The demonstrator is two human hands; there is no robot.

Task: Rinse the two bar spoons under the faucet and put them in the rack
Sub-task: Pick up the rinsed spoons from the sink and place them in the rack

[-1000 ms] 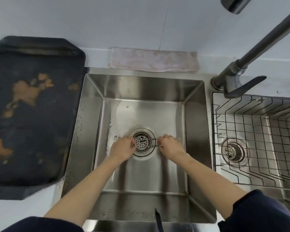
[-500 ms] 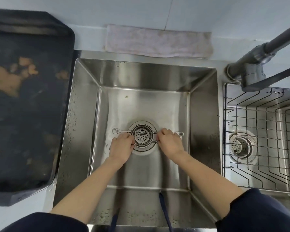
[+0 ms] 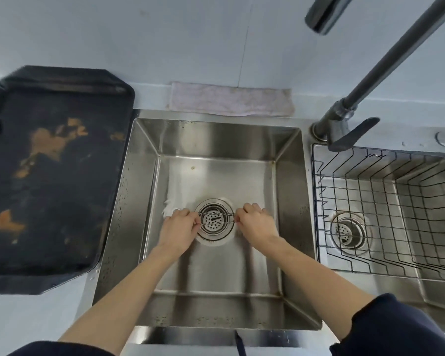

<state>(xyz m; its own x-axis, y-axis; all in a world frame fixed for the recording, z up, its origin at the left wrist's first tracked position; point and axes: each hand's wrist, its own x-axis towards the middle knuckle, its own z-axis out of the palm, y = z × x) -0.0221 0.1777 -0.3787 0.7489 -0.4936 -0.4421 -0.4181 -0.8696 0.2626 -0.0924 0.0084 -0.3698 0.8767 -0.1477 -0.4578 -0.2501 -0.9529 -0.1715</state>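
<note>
Two thin steel bar spoons (image 3: 216,219) lie side by side across the drain strainer (image 3: 214,222) at the bottom of the left sink (image 3: 216,140). My left hand (image 3: 179,228) grips their left ends and my right hand (image 3: 256,223) grips their right ends; both spoon tips are hidden under my fingers. The grey faucet (image 3: 344,114) stands at the back right, its spout (image 3: 321,16) high at the top edge, with no water running. The wire rack (image 3: 385,209) sits in the right sink.
A dark, stained tray (image 3: 52,176) lies on the counter left of the sink. A folded pale cloth (image 3: 230,102) rests behind the sink against the wall. The faucet lever (image 3: 352,136) points toward the rack.
Both hands have closed over the spoon ends, so the bowl at the left and the fork tip at the right no longer show. The camera has tilted back up.
</note>
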